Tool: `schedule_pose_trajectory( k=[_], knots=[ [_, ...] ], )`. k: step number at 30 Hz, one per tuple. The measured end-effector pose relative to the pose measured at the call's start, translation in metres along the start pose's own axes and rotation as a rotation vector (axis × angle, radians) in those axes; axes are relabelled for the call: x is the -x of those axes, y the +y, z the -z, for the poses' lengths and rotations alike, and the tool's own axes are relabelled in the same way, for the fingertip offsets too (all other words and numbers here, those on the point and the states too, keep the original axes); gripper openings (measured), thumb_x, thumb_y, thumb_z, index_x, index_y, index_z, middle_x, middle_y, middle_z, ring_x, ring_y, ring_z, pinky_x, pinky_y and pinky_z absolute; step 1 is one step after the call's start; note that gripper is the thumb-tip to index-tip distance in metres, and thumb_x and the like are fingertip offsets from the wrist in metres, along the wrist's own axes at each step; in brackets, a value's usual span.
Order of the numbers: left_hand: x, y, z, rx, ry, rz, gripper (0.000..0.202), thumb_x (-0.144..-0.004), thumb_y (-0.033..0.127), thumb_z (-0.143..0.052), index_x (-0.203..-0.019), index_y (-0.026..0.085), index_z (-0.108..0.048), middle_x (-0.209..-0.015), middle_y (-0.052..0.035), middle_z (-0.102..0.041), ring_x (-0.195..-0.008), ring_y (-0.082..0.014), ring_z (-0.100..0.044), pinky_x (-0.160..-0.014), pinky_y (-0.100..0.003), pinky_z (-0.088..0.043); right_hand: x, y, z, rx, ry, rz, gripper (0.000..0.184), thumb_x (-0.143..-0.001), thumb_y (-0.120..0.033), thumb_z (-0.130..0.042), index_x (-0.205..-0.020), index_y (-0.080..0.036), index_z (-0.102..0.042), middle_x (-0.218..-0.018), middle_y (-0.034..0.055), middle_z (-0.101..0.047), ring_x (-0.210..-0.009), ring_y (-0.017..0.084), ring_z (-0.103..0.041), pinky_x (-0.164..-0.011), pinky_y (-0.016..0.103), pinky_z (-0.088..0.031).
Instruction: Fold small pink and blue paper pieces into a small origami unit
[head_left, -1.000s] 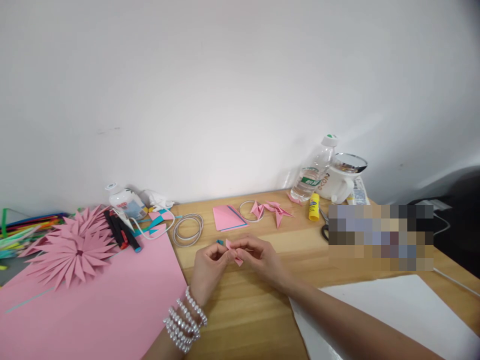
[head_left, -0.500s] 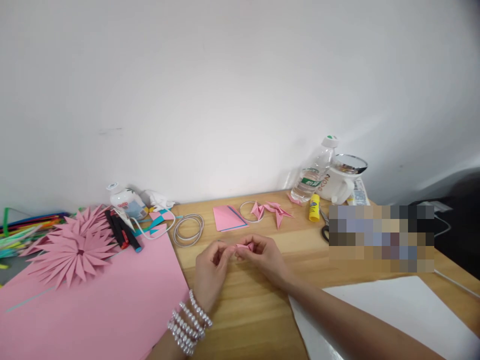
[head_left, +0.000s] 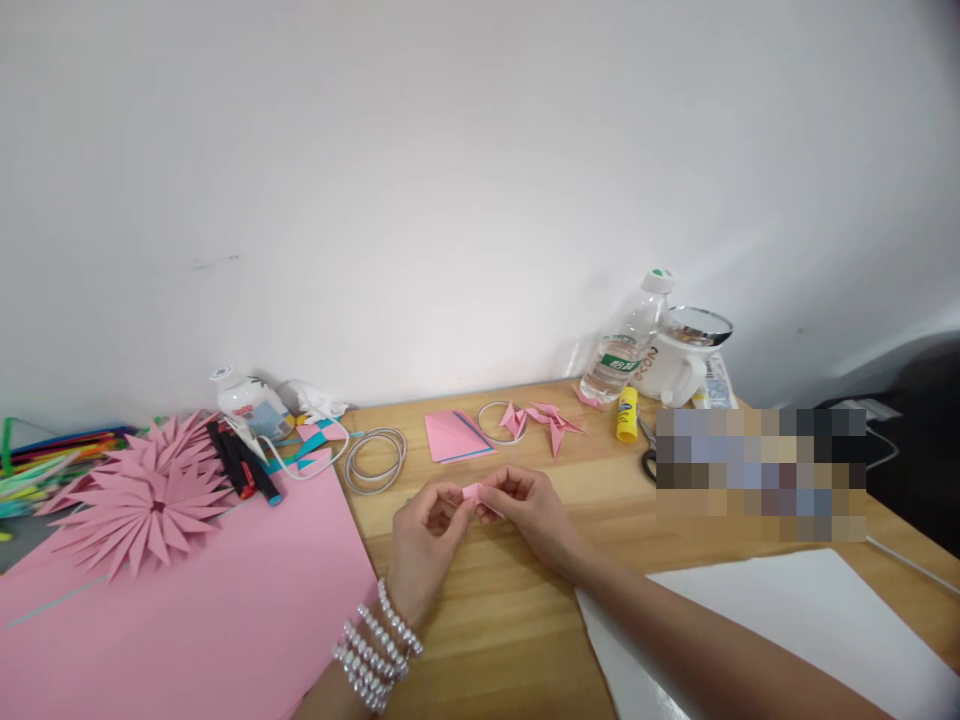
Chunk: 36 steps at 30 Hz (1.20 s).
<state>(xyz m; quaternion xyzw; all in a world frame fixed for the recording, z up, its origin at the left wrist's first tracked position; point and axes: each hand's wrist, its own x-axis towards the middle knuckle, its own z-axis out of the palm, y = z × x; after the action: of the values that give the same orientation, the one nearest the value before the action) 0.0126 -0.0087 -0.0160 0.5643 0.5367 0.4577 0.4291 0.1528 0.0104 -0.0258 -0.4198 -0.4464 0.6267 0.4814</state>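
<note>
A small folded piece of pink paper [head_left: 471, 492] is pinched between my two hands above the wooden table. My left hand [head_left: 429, 525], with strings of pearly beads at the wrist, closes thumb and finger on its left side. My right hand [head_left: 525, 510] pinches the right side, and its fingers hide much of the paper. Just beyond the hands lies a stack of pink paper squares [head_left: 454, 438] with a blue edge showing. Right of the stack, folded pink paper pieces [head_left: 556, 428] rest near a coiled cable ring [head_left: 491, 424].
Left are a pink sheet [head_left: 225, 620], a spiky pink paper flower [head_left: 157, 505], markers [head_left: 244, 462], a white bottle [head_left: 255, 408] and a coiled cable [head_left: 375, 462]. Right are a water bottle [head_left: 622, 345], a white mug [head_left: 667, 370], a yellow glue stick [head_left: 628, 415], scissors [head_left: 649, 463] and a white board [head_left: 780, 620].
The pink paper has turned between my fingers and now shows a flat, light face at the fingertips. My left thumb has shifted slightly right; both hands still pinch the paper.
</note>
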Motion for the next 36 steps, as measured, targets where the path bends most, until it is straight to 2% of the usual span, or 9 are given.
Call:
schedule_pose_trajectory(
  k=[6,12,16,21,24,26,31,36],
  knots=[
    [0.000,0.006,-0.002,0.109,-0.011,0.063,0.017,-0.068,0.028,-0.062,-0.072,0.016,-0.051,-0.055,0.0009,-0.059,-0.046,-0.0112,-0.055,-0.045,-0.022,-0.044,0.003,-0.005,-0.002,0.005,-0.066,0.038,0.022,-0.066,-0.034,-0.065,-0.060,-0.015,-0.054,-0.054,-0.0012,-0.061,-0.047,0.010,-0.054,-0.050,0.022,-0.042],
    [0.002,0.009,-0.004,0.101,-0.008,0.048,0.016,-0.070,0.029,-0.060,-0.071,0.015,-0.053,-0.055,0.0004,-0.059,-0.045,-0.0104,-0.054,-0.043,-0.020,-0.044,0.002,0.000,-0.001,0.065,-0.065,0.092,0.023,-0.068,-0.033,-0.063,-0.059,-0.015,-0.052,-0.051,-0.0026,-0.056,-0.045,0.008,-0.049,-0.046,0.020,-0.037],
    [0.006,0.005,-0.004,-0.074,0.011,-0.109,0.014,-0.075,0.029,-0.056,-0.071,0.015,-0.057,-0.058,-0.0005,-0.060,-0.047,-0.0103,-0.053,-0.045,-0.021,-0.044,0.002,0.002,-0.001,0.114,-0.033,0.108,0.023,-0.067,-0.033,-0.063,-0.058,-0.015,-0.051,-0.047,-0.0046,-0.051,-0.043,0.007,-0.046,-0.044,0.019,-0.037],
    [0.008,0.000,0.000,-0.410,0.035,-0.509,0.011,-0.078,0.018,-0.050,-0.074,0.016,-0.060,-0.064,-0.0015,-0.058,-0.056,-0.0106,-0.053,-0.053,-0.021,-0.044,0.004,0.002,-0.003,0.124,-0.024,0.074,0.021,-0.068,-0.030,-0.061,-0.057,-0.015,-0.051,-0.046,-0.0047,-0.050,-0.041,0.007,-0.045,-0.044,0.019,-0.038],
    [0.008,-0.001,0.002,-0.523,-0.005,-0.663,0.012,-0.079,0.013,-0.047,-0.077,0.016,-0.059,-0.070,-0.0030,-0.059,-0.062,-0.0111,-0.056,-0.057,-0.021,-0.045,0.004,0.002,-0.003,0.095,-0.030,0.042,0.019,-0.069,-0.028,-0.059,-0.057,-0.015,-0.051,-0.046,-0.0049,-0.050,-0.042,0.007,-0.046,-0.045,0.019,-0.039],
    [0.007,-0.001,0.003,-0.549,-0.012,-0.692,0.012,-0.079,0.011,-0.047,-0.079,0.016,-0.058,-0.074,-0.0037,-0.060,-0.065,-0.0112,-0.057,-0.059,-0.021,-0.046,0.004,0.001,-0.003,0.086,-0.044,0.041,0.018,-0.068,-0.028,-0.060,-0.058,-0.015,-0.052,-0.047,-0.0046,-0.051,-0.043,0.007,-0.047,-0.046,0.019,-0.041],
    [0.006,0.000,0.004,-0.547,0.005,-0.625,0.010,-0.080,0.012,-0.047,-0.076,0.017,-0.054,-0.070,-0.0017,-0.060,-0.062,-0.0105,-0.056,-0.058,-0.020,-0.046,0.003,-0.001,-0.002,0.076,-0.084,0.055,0.019,-0.069,-0.031,-0.060,-0.060,-0.015,-0.054,-0.054,-0.0022,-0.058,-0.045,0.008,-0.051,-0.047,0.020,-0.044],
    [0.007,-0.001,0.006,-0.653,-0.130,-0.721,0.017,-0.083,0.010,-0.041,-0.080,0.016,-0.057,-0.077,-0.0052,-0.061,-0.068,-0.0122,-0.058,-0.062,-0.023,-0.047,0.002,0.001,-0.001,0.143,-0.051,0.047,0.021,-0.068,-0.028,-0.061,-0.056,-0.015,-0.052,-0.043,-0.0062,-0.048,-0.039,0.006,-0.045,-0.042,0.018,-0.038]
  ],
)
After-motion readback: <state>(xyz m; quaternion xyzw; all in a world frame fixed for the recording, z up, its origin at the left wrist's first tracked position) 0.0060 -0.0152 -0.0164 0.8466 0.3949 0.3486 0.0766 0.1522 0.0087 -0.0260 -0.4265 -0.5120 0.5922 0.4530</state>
